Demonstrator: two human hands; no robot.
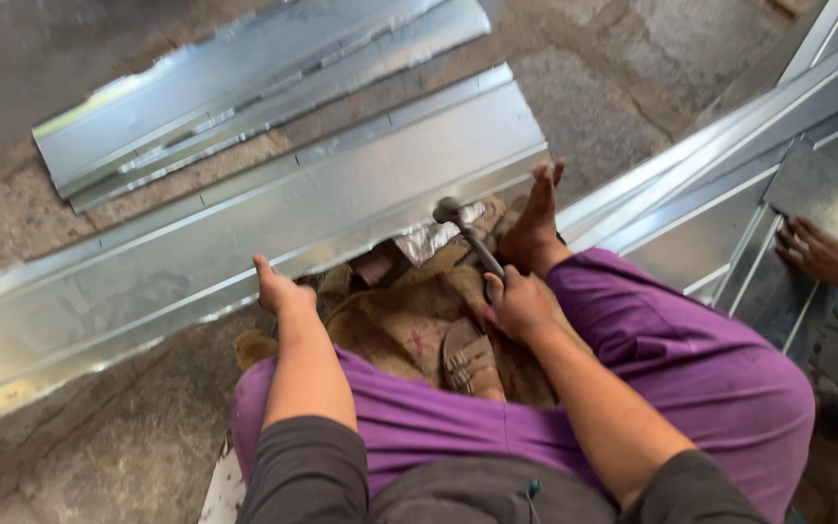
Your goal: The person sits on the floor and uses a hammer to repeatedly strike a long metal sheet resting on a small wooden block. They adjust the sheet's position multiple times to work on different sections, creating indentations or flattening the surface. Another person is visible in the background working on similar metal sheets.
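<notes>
sheet's (244, 233) left end off-frame

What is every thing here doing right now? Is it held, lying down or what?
Left hand: gripping the sheet's edge.
Right hand: closed on the hammer.
Hammer: raised, head at the sheet's edge.
Sheet: lying flat on the floor.
Second sheet: lying flat, untouched.
Sandal: on sacking.
Foot: bare, by the sheet.

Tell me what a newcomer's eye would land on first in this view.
First, the long galvanised sheet-metal panel lying across the concrete floor, with the left hand gripping its near edge. Next, the right hand in a closed grip on a hammer whose head sits at that same edge, beside the person's bare foot. At far right, another person's hand rests on more metal sections.
</notes>
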